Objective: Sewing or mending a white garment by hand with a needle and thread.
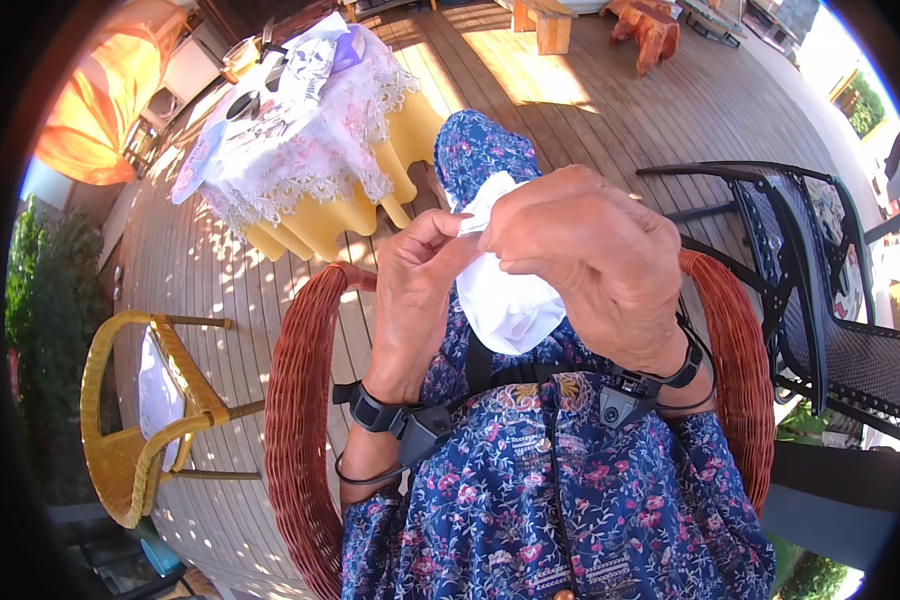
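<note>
A piece of white cloth [513, 308] hangs in front of my lap, gathered at its upper edge. My left hand [420, 268] pinches that edge between thumb and forefinger. Close against it, my right hand [600, 262] is closed with its fingertips on the same edge, the back of the hand raised. Whether the right fingers also hold something small, such as a needle, I cannot make out. Below the cloth lies my blue floral garment [530, 490]. Each wrist wears a black strap with a small device.
Reddish wicker armrests [305, 430] flank me. Ahead left stands a round table with a lace-edged cover [310, 165] over yellow cloth, bearing dark glasses and fabric. A yellow wicker chair [100, 440] is at left, black mesh chairs [800, 290] at right. Wooden furniture [645, 30] stands farther off.
</note>
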A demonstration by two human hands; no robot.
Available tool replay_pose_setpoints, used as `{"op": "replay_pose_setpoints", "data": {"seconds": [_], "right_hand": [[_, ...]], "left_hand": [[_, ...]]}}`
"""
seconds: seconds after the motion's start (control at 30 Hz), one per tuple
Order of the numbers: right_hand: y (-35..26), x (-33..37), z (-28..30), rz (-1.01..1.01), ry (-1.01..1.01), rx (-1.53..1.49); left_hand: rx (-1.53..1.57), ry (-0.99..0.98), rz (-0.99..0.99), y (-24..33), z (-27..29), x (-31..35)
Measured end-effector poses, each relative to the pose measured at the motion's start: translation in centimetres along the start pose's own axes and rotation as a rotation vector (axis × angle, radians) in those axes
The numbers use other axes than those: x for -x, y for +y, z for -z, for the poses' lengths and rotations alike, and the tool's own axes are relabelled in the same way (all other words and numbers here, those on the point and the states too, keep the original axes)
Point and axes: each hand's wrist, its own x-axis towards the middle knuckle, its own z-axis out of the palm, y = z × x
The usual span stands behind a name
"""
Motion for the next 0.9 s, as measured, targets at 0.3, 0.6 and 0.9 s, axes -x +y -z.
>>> {"op": "replay_pose_setpoints", "data": {"seconds": [0.3, 0.6, 0.9], "right_hand": [[-3.2, -2.7, 9.2, 0.173, 0.312, -0.342], [-1.5, 0.7, 3.9, -0.22, 0.021, 0.104], [0.4, 3.7, 0.0, -0.351, -0.101, 0.15]], "left_hand": [[0.204, -0.062, 0.113, 0.0, 0.7, -0.3], [0.215, -0.036, 0.111, 0.2, 0.6, -0.3], [0.229, 0.002, 0.099, 0.5, 0.8, -0.4]]}}
